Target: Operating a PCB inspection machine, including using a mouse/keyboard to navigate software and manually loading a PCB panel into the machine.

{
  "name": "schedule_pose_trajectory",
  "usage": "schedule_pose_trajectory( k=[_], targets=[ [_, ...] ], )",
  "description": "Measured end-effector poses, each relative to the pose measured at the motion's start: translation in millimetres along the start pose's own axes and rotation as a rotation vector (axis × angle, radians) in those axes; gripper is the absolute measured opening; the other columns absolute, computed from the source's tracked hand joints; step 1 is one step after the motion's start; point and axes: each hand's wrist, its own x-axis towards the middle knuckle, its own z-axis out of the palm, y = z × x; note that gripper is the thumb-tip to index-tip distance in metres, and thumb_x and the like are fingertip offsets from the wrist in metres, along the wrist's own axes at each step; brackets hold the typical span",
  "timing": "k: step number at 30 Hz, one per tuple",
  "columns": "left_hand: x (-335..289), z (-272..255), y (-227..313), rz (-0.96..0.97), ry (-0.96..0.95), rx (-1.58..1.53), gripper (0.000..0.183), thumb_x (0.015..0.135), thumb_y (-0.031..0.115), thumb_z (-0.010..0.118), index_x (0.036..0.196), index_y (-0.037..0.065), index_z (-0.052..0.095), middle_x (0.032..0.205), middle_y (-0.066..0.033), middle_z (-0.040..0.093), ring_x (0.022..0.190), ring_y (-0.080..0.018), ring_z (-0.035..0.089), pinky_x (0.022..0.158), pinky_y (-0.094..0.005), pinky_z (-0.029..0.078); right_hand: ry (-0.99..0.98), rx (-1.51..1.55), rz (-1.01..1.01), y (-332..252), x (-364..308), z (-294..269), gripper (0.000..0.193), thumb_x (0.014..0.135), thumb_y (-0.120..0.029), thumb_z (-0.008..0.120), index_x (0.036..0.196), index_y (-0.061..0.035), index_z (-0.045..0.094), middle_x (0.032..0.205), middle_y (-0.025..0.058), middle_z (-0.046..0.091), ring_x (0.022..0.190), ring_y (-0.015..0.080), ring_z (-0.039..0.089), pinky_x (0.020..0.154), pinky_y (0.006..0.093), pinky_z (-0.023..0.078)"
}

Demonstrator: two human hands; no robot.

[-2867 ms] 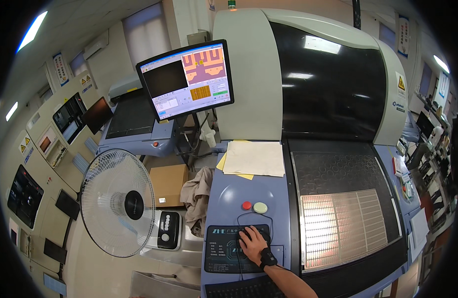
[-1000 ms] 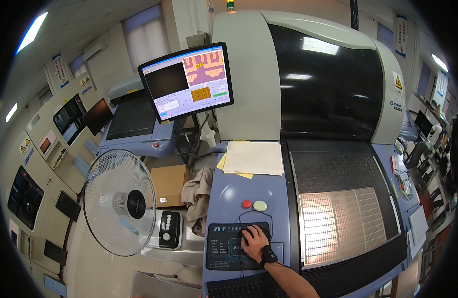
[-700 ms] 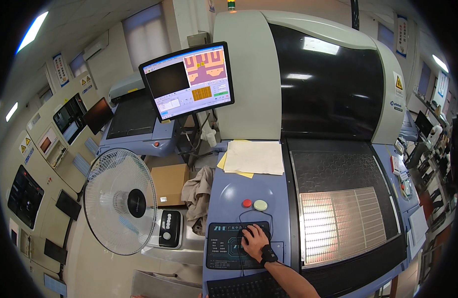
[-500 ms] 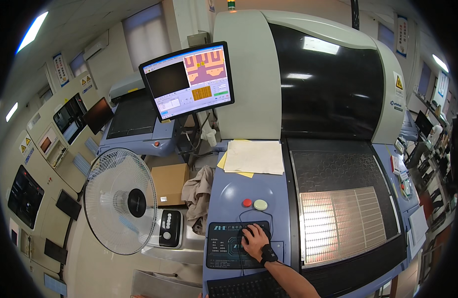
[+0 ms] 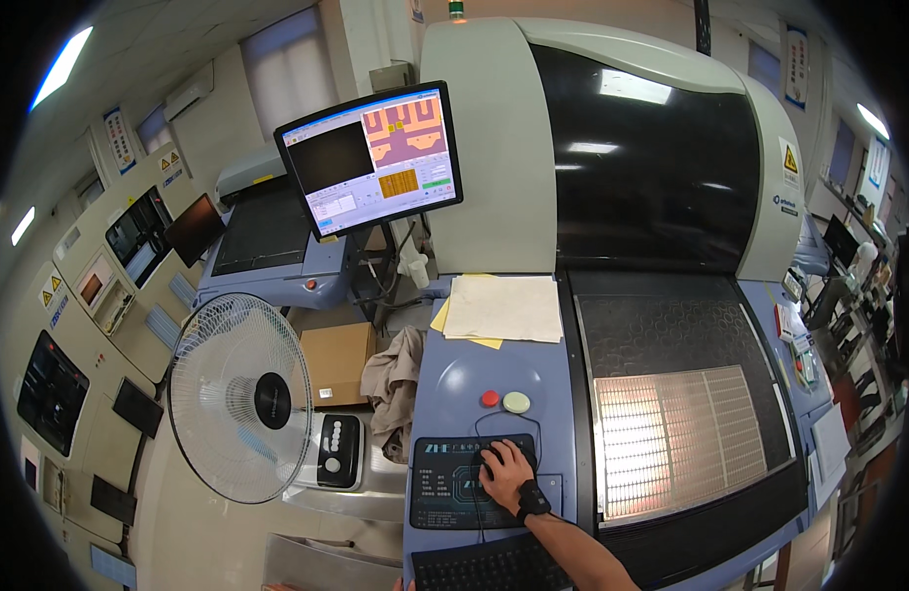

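My right hand (image 5: pixel 506 475), with a black band on its wrist, rests over a dark computer mouse (image 5: pixel 490 457). Its fingers curve round the mouse and hide most of it. Under them lies a black mouse pad (image 5: pixel 437 492) with pale print. A black keyboard (image 5: pixel 474 569) sits just below the pad, partly cut off by the lower edge. Only a sliver of skin, perhaps my left hand (image 5: pixel 399 586), shows beside the keyboard; its fingers cannot be made out. The tilted monitor (image 5: pixel 326 153) displays a dark pane and an enlarged orange-and-purple pattern with small yellow squares.
Right of the pad, a shiny gridded panel (image 5: pixel 676 443) lies on the machine's black bed (image 5: pixel 661 330). Red (image 5: pixel 490 399) and pale green (image 5: pixel 516 402) buttons are above the pad, with papers (image 5: pixel 504 307) beyond. Leftward stand a fan (image 5: pixel 228 394), cardboard box (image 5: pixel 336 362) and crumpled cloth (image 5: pixel 395 379).
The view has shifted very slightly. My right hand stays on the mouse, and the monitor picture looks the same.
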Motion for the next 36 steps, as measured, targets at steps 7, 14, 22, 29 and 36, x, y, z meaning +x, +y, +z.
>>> schedule_pose_trajectory(
  k=[7, 14, 22, 29, 36],
  targets=[
    [-2.0, -1.1, 2.5, 0.160, 0.008, 0.095, 0.055, 0.103, 0.036, 0.034, 0.145, 0.002, 0.045, 0.147, -0.0329, 0.037, 0.132, -0.0494, 0.040, 0.111, -0.0537, 0.033, -0.021, 0.006, 0.022, -2.5, -12.8, -4.4, 0.031, 0.080, -0.017, 0.071, 0.109, -0.0092, 0.067, 0.120, 0.0136, 0.061, 0.117, 0.0370, 0.056, 0.095, 0.0478, 0.050],
    [10.4, -0.1, -11.4, 0.255, 0.009, 0.238, 0.060, 0.103, 0.044, 0.033, 0.147, 0.005, 0.043, 0.145, -0.0337, 0.037, 0.131, -0.0498, 0.041, 0.110, -0.0544, 0.035, 0.188, 0.125, 0.320, 22.5, -4.9, -60.0, 0.035, 0.086, -0.020, 0.066, 0.113, 0.0021, 0.063, 0.125, 0.0251, 0.057, 0.121, 0.0440, 0.051, 0.101, 0.0496, 0.045],
    [30.8, 7.8, 47.3, 0.184, 0.099, 0.235, 0.050, 0.102, 0.026, 0.032, 0.131, -0.005, 0.058, 0.137, -0.0334, 0.046, 0.122, -0.0487, 0.049, 0.105, -0.0517, 0.038, -0.535, -0.363, 0.853, 100.4, -104.8, -164.2, 0.096, 0.076, -0.049, 0.076, 0.141, 0.0101, 0.037, 0.151, 0.0325, 0.031, 0.141, 0.0545, 0.023, 0.113, 0.0650, 0.023],
    [25.3, -3.1, 44.3, 0.188, 0.070, 0.202, 0.047, 0.100, 0.023, 0.037, 0.132, -0.004, 0.058, 0.140, -0.0321, 0.043, 0.126, -0.0468, 0.048, 0.108, -0.0484, 0.038, -0.855, -0.398, 0.767, 115.8, -103.1, -166.0, 0.124, 0.066, -0.060, 0.077, 0.144, 0.0201, 0.023, 0.148, 0.0410, 0.028, 0.145, 0.0507, 0.015, 0.115, 0.0671, 0.013],
    [15.7, -21.4, 81.3, 0.168, 0.099, 0.031, 0.050, 0.102, 0.030, 0.036, 0.132, -0.006, 0.056, 0.143, -0.0291, 0.042, 0.127, -0.0438, 0.049, 0.107, -0.0460, 0.040, -0.825, -0.762, 0.298, 93.7, -77.8, -171.8, 0.040, 0.076, -0.025, 0.069, 0.101, 0.0063, 0.069, 0.105, 0.0233, 0.067, 0.100, 0.0392, 0.067, 0.079, 0.0481, 0.054]
  ],
)
